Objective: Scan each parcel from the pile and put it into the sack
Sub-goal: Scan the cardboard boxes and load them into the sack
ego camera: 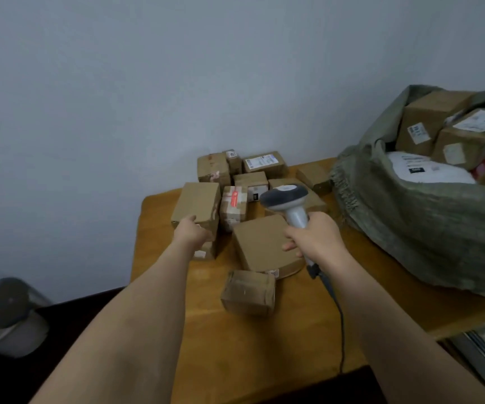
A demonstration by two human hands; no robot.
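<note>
Several brown cardboard parcels lie in a pile [250, 182] at the back of a wooden table [264, 339]. My left hand [193, 233] rests on the near end of a tall plain parcel [197, 204] at the pile's left; its fingers curl over the box's edge. My right hand [314, 239] is shut on the handle of a grey barcode scanner [286, 196], whose head points at the pile. A red scan line falls on a taped parcel [234, 204]. The green woven sack [428, 228] lies open on the right with boxes and a white bag inside.
A flat brown parcel [261, 243] and a small taped parcel [248, 293] lie nearer to me. The scanner's black cable [341, 322] trails over the table's front edge. A grey wall stands behind. A grey lidded bin [10, 316] sits on the floor at left.
</note>
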